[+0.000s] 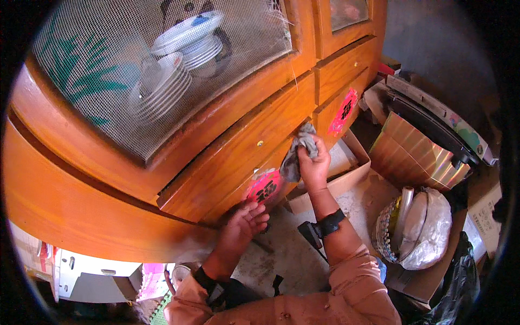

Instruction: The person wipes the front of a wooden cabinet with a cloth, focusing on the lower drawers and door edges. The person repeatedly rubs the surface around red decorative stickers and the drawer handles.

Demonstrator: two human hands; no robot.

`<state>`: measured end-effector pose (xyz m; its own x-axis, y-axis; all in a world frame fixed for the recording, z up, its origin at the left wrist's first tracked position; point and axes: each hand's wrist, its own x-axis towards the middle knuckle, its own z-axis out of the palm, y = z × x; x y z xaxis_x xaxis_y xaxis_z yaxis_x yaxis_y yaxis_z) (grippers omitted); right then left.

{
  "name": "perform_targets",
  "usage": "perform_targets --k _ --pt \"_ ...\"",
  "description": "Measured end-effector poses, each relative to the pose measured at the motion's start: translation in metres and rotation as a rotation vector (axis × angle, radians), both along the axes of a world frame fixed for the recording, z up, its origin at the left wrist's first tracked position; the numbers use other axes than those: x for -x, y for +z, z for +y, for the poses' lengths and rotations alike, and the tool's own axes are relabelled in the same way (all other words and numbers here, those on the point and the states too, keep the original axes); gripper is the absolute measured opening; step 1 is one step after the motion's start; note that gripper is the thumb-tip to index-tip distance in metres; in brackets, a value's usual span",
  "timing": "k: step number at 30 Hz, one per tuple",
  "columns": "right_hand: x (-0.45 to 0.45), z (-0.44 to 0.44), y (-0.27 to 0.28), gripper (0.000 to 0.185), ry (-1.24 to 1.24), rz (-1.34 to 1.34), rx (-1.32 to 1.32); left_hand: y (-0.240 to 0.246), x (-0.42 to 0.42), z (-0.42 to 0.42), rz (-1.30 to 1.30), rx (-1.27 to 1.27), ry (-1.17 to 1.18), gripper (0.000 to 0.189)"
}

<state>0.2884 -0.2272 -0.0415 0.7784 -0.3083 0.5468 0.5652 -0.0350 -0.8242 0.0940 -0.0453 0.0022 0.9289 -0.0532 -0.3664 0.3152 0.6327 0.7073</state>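
Observation:
A crumpled grey cloth is gripped in my right hand, pressed against the lower front of an orange-brown wooden cabinet. The cloth lies at the seam between two lower panels. My left hand is empty, its fingers apart and slightly curled, just below a red paper sticker with a black character; whether it touches the panel I cannot tell. A second red sticker is on the panel to the right. Above, a drawer front with a small brass-coloured knob juts out slightly.
Plates stand behind the cabinet's mesh door. An open cardboard box sits on the floor beside my right forearm. Further right are a shiny gold box, a woven basket with a plastic-wrapped bundle, and a black bag.

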Motion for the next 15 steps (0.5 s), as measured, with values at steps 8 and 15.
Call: perform_targets --k 8,15 --pt "0.007 -0.015 -0.034 0.023 -0.007 0.461 -0.04 0.0 -0.004 -0.008 0.075 -0.006 0.012 0.028" --pt "-0.007 -0.008 -0.008 0.023 0.13 0.009 -0.218 -0.001 -0.003 -0.007 0.075 0.001 0.014 0.028"
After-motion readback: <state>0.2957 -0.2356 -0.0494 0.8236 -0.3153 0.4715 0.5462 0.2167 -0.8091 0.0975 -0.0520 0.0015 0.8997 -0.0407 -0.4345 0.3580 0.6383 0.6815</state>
